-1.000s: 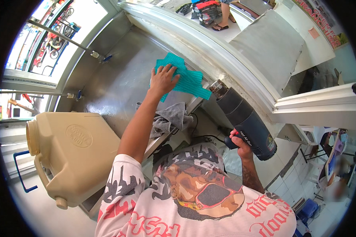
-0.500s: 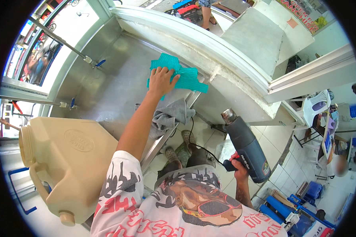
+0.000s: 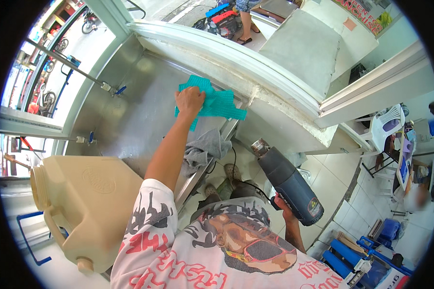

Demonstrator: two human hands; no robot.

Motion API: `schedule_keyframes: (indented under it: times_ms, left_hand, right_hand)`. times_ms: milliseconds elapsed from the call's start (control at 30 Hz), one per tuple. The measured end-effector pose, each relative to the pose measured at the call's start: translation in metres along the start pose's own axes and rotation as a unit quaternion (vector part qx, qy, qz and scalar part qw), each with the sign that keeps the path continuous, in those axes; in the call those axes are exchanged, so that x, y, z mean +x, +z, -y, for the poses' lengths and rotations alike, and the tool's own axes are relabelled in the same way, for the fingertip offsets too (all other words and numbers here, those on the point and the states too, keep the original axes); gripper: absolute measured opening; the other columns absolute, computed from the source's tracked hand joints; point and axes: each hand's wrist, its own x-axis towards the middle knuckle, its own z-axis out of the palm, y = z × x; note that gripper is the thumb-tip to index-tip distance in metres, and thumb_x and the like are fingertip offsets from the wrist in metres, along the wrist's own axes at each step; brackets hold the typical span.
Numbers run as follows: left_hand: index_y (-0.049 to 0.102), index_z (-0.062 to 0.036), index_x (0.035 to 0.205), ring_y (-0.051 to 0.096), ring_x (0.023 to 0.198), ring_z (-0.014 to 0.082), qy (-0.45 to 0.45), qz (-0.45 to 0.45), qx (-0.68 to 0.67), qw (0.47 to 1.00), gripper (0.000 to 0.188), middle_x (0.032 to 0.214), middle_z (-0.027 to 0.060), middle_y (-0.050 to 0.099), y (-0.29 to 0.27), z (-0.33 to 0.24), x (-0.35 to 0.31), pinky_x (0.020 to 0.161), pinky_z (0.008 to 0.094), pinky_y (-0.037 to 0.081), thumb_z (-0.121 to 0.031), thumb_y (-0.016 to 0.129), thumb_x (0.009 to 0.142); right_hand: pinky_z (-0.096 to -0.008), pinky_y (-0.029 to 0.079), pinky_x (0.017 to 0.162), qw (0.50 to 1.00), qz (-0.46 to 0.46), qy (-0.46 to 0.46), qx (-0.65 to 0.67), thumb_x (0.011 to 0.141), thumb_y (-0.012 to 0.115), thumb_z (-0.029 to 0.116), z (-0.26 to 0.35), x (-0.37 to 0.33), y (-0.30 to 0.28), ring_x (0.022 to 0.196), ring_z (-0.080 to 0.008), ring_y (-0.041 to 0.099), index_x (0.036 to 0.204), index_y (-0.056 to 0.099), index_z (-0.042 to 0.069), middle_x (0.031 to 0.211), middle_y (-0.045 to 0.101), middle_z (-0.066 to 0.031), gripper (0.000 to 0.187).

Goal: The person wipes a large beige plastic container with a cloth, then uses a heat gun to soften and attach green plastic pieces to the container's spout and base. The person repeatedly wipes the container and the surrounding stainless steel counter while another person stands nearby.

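My left hand (image 3: 190,101) has its fingers curled into a teal cleaning cloth (image 3: 222,103), which lies spread and crumpled on the stainless-steel counter (image 3: 135,111) near its far right edge. Down on my right side, my right hand (image 3: 286,208) grips the handle of a black heat gun (image 3: 290,183). Its metal nozzle tilts up toward the counter, apart from the cloth, and a black cord runs from the handle toward my feet. A bunched grey towel (image 3: 206,150) rests over the counter's near edge, just below my left hand.
A large beige plastic jerry can (image 3: 94,188) stands at the left. Two blue-handled valves, an upper one (image 3: 115,90) and a lower one (image 3: 87,139), stick out over the counter's left side. A white ledge (image 3: 284,113) borders it. A white chair (image 3: 388,123) and a person are at far right.
My left hand has drawn slightly left and nearer with the teal cloth, its fingers going from spread to curled. The heat gun has shifted a little left.
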Motion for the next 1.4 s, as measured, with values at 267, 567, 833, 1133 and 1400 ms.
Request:
schedule_keyframes:
  times_ms: [267, 567, 833, 1133, 1400]
  left_hand:
    - [0.074, -0.0207, 0.089, 0.065, 0.093, 0.0248, 0.171, -0.123, 0.031, 0.977, 0.007, 0.091, 0.0048, 0.069, 0.003, 0.011, 0.010, 0.095, 0.0495, 0.038, -0.018, 0.071, 0.084]
    - [0.059, -0.0104, 0.108, 0.064, 0.081, 0.0191, -0.091, -0.126, -0.697, 0.700, 0.019, 0.094, 0.0039, 0.065, -0.075, 0.020, -0.038, 0.076, 0.0370, 0.051, -0.028, 0.058, 0.101]
    - [0.051, -0.0097, 0.123, 0.065, 0.071, 0.0155, -0.226, 0.099, -0.778, 0.577, 0.031, 0.105, 0.0096, 0.065, -0.059, 0.009, -0.279, 0.066, 0.0351, 0.057, -0.035, 0.049, 0.105]
    - [0.050, -0.0036, 0.134, 0.067, 0.095, 0.0186, -0.139, -0.008, -0.646, 0.750, 0.036, 0.110, 0.0117, 0.064, -0.125, -0.011, -0.429, 0.082, 0.0306, 0.055, -0.008, 0.060, 0.099]
    - [0.067, -0.0001, 0.108, 0.064, 0.088, 0.0148, 0.048, -0.307, -0.438, 0.843, 0.019, 0.101, 0.0060, 0.072, -0.277, 0.017, -0.458, 0.082, 0.0300, 0.050, -0.012, 0.071, 0.093]
  right_hand:
    - [-0.0334, 0.055, 0.084, 0.997, 0.048, -0.004, 0.062, 0.076, 0.081, 0.001, -0.003, 0.062, 0.001, 0.091, -0.0191, 0.068, 0.111, 0.069, 0.003, 0.098, 0.072, -0.0060, 0.037]
    - [-0.0323, 0.057, 0.081, 0.982, 0.155, -0.018, 0.103, 0.076, 0.079, -0.001, 0.004, 0.119, 0.024, 0.088, -0.0183, 0.070, 0.108, 0.071, 0.002, 0.095, 0.073, -0.0074, 0.033]
    - [-0.0315, 0.057, 0.080, 0.967, 0.227, -0.102, 0.056, 0.077, 0.080, 0.002, 0.012, 0.134, 0.068, 0.088, -0.0167, 0.069, 0.109, 0.071, 0.002, 0.097, 0.072, -0.0071, 0.033]
    - [-0.0360, 0.055, 0.078, 0.890, 0.375, 0.079, 0.248, 0.080, 0.073, 0.010, 0.116, 0.037, 0.134, 0.083, -0.0222, 0.066, 0.121, 0.058, 0.002, 0.093, 0.065, -0.0110, 0.044]
    - [-0.0364, 0.057, 0.070, 0.805, 0.489, -0.022, 0.335, 0.080, 0.078, 0.013, 0.241, -0.068, 0.203, 0.079, -0.0235, 0.066, 0.123, 0.050, 0.003, 0.097, 0.063, -0.0131, 0.052]
